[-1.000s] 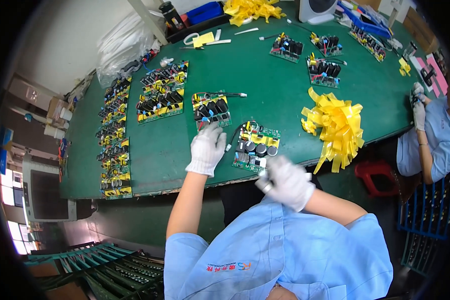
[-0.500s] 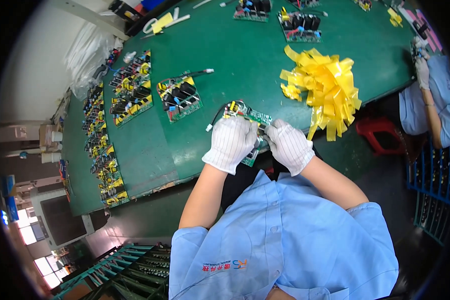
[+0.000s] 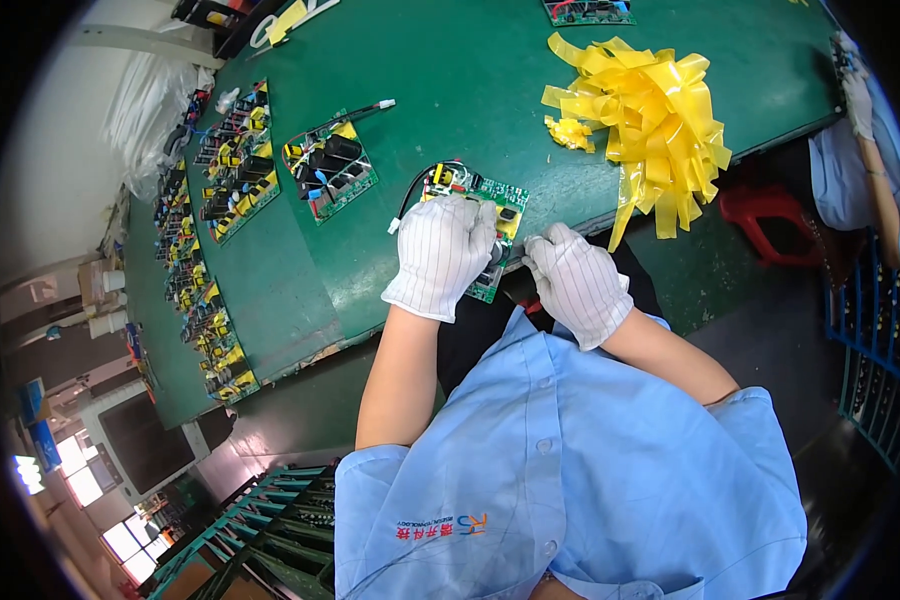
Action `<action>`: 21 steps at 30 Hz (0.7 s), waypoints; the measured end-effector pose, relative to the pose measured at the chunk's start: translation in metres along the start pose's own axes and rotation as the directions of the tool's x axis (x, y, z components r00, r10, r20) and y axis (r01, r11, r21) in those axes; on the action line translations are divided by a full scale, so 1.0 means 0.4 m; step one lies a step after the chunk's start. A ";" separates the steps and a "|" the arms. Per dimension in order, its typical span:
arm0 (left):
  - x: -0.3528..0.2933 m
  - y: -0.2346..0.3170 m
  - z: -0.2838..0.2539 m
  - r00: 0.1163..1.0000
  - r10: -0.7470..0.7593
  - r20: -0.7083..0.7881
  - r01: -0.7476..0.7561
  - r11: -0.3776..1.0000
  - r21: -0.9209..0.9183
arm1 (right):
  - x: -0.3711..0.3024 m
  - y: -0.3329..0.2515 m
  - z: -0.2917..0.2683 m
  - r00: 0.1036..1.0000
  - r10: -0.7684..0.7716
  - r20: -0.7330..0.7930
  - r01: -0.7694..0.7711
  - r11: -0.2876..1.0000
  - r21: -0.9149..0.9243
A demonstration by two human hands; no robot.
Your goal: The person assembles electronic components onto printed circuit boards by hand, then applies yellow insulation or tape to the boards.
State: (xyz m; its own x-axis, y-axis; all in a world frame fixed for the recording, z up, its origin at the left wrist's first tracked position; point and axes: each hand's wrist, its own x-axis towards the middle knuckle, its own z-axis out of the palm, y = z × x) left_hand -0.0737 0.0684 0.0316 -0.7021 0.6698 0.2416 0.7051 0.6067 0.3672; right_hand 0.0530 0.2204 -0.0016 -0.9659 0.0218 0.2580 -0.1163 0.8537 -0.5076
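Observation:
A green circuit board (image 3: 511,200) with dark and yellow parts is at the table's near edge, in front of my body. My left hand (image 3: 444,248), in a white striped glove, is closed over the board's left part and grips it; the glove hides much of the board. A black cable with a white plug (image 3: 394,226) sticks out past that hand. Just off the board's right side, my right hand (image 3: 578,280), gloved too, has its fingers curled together. Whatever they pinch, if anything, is hidden. Another board (image 3: 330,165) lies on the table beyond my left hand.
A heap of yellow tape strips (image 3: 660,130) hangs over the edge of the green table (image 3: 450,90) at right. Rows of boards (image 3: 185,250) line the left side. A red stool (image 3: 765,225) stands at right, near a co-worker's gloved hand (image 3: 858,105).
The board has turned and shows more of its face beside my left hand. My right hand has drawn slightly away from its right side. The whole view has shifted a little.

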 end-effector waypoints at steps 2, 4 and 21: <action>0.001 0.001 0.002 1.000 0.003 0.001 -0.003 1.000 -0.008 | -0.003 -0.003 0.004 1.000 0.005 -0.004 -0.005 1.000 -0.003; 0.001 0.004 -0.001 1.000 0.003 0.001 -0.003 1.000 -0.014 | -0.004 -0.010 0.008 0.999 0.051 0.007 -0.050 0.998 -0.028; 0.002 0.007 -0.010 1.000 0.018 -0.006 -0.018 1.000 -0.017 | 0.002 -0.031 0.017 0.986 0.158 -0.053 -0.157 0.987 0.025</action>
State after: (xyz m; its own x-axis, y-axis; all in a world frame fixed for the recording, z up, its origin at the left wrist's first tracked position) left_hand -0.0728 0.0690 0.0364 -0.6899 0.6780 0.2537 0.7159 0.5872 0.3777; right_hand 0.0520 0.2062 -0.0008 -0.9586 0.1840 0.2172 0.0312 0.8262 -0.5625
